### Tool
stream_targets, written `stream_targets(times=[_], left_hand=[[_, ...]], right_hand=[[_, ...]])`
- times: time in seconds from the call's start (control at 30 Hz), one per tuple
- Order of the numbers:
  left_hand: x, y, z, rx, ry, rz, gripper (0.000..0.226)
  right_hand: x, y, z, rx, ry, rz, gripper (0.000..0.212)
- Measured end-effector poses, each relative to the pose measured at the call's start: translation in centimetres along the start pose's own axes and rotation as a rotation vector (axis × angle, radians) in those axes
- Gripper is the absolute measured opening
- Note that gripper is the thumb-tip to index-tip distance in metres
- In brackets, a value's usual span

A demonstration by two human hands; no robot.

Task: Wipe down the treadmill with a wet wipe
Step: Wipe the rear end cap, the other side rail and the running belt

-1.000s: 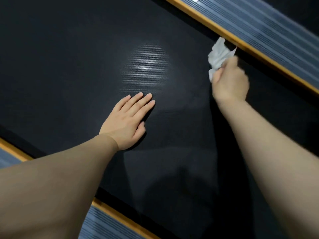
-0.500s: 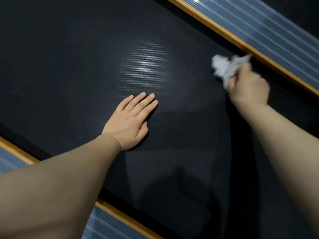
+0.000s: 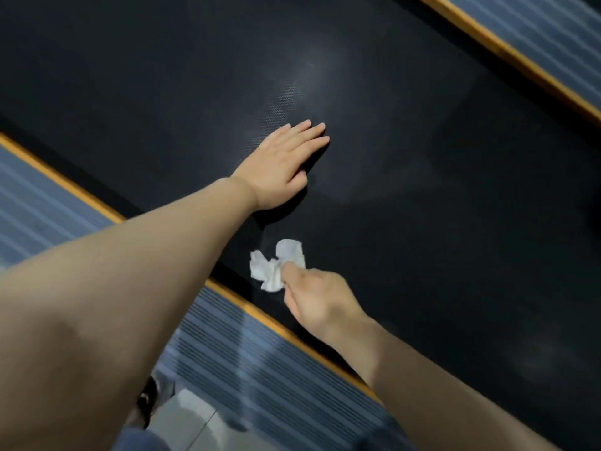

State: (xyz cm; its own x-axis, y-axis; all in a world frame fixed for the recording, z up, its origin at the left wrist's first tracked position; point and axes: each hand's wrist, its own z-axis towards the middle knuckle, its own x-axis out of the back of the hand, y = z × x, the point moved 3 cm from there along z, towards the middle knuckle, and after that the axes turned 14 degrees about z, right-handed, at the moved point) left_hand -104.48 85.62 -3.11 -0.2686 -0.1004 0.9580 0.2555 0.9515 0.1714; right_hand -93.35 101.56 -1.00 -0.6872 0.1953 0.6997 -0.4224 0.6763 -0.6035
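The treadmill's black textured belt (image 3: 422, 222) runs diagonally across the head view. My left hand (image 3: 283, 164) rests flat on the belt with its fingers straight and together. My right hand (image 3: 312, 296) grips a crumpled white wet wipe (image 3: 276, 265) and holds it against the belt close to the near edge, just below my left hand. Part of the wipe is hidden in my fingers.
A ribbed grey side rail (image 3: 247, 362) with an orange strip (image 3: 286, 330) borders the belt on the near side. A second ribbed rail (image 3: 546, 30) with its orange edge runs along the far side. Light floor tiles (image 3: 182, 418) and a shoe (image 3: 148, 398) show at the bottom.
My right hand has dragged the wipe across the belt from the far orange edge to the near edge. My left hand stays flat on the belt. The view has shifted toward the near rail.
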Motion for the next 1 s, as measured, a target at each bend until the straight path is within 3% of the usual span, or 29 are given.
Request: stream_targets(times=[0.07,0.2,0.27,0.33,0.4,0.5,0.57,0.7,0.73,0.83,0.93,1.0], left_hand=[[-0.1,-1.2,-2.3,-0.034,-0.026,-0.014,0.068],[-0.6,-3.8,-10.3,0.0,-0.058,0.011,0.068],[-0.8,-6.0,-14.6,0.054,-0.091,0.058,0.067],[-0.9,-8.3,-18.3,0.148,-0.102,0.106,0.064],[-0.9,-8.8,-20.2,0.278,-0.117,0.116,0.062],[-1.0,-6.6,-20.1,0.427,-0.162,0.154,0.065],[-1.0,-6.0,-19.6,0.39,-0.153,0.175,0.066],[-0.7,-5.8,-18.2,0.102,-0.19,0.223,0.071],[-0.7,-5.3,-17.6,0.072,-0.209,0.207,0.073],[-1.2,-4.3,-16.6,0.232,-0.196,0.089,0.074],[-1.5,-4.1,-16.6,0.291,-0.079,0.09,0.07],[-1.8,-4.3,-16.7,0.3,-0.06,0.111,0.069]], right_hand=[[-1.8,-1.4,-0.9,0.069,-0.168,-0.008,0.017],[-1.6,-1.8,-1.2,0.162,-0.218,-0.008,0.008],[-1.2,-1.9,-0.6,0.293,-0.225,-0.051,0.011],[-0.4,-1.7,0.8,0.327,-0.126,-0.163,0.014],[0.3,-1.4,2.4,0.119,0.088,-0.21,0.015],[-0.7,-1.9,3.6,-0.204,0.411,-0.06,0.021],[-2.1,-2.4,3.5,-0.26,0.505,-0.047,0.018],[-1.9,-2.3,3.2,-0.153,0.513,-0.121,0.011],[-1.8,-2.5,3.0,-0.133,0.497,-0.118,0.011],[-2.8,-3.9,2.0,0.038,0.342,-0.12,0.014],[-2.4,-4.2,2.0,0.287,0.019,-0.067,0.006],[-1.3,-3.8,3.3,0.493,-0.195,-0.193,0.003]])
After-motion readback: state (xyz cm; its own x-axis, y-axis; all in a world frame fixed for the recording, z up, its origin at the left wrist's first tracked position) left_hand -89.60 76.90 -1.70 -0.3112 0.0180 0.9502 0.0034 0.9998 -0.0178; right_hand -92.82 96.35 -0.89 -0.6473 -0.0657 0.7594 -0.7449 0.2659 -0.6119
